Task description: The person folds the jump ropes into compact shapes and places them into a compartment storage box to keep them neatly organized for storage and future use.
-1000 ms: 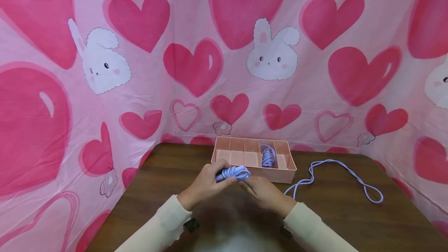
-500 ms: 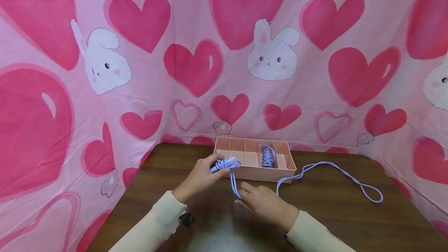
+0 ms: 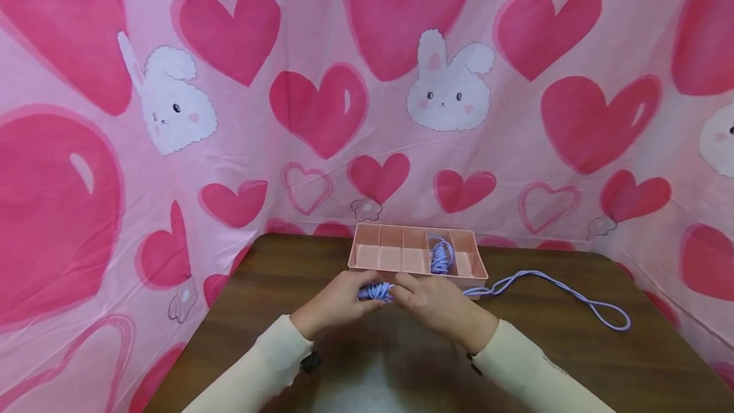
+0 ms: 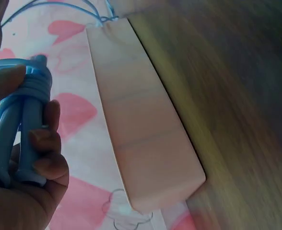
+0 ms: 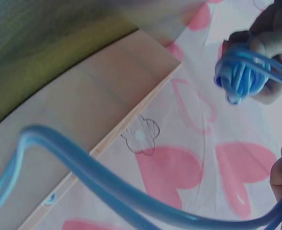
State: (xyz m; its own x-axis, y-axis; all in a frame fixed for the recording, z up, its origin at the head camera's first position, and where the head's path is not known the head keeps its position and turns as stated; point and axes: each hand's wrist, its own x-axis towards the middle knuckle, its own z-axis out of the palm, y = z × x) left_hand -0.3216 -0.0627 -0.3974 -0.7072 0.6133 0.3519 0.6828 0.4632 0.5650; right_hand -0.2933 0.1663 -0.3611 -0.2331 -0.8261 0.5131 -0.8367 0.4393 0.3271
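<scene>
My left hand [image 3: 338, 303] grips a light blue jump rope [image 4: 33, 91] with its two handles [image 4: 30, 136] side by side. Cord is wound around the handles above the curled fingers. Close to the bundle [image 5: 241, 76], my right hand [image 3: 440, 308] pinches the doubled free cord [image 5: 107, 179]. This cord runs out past the right hand and ends in a loop [image 3: 619, 317] on the table's right side. Both hands are low in front of a pink divided box [image 3: 459, 281]. Part of the bundle is hidden behind the fingers in the head view.
Another coiled blue rope [image 3: 440, 259] lies in the box's second compartment from the right, a bit of it rising above the rim. The brown wooden table [image 3: 241, 311] backs onto a pink cloth [image 3: 321, 18] with hearts and rabbits.
The right hand drew the cord down and away from the bundle, then came back up beside it. The left hand rose slightly, then lowered. The loose cord on the right has shifted.
</scene>
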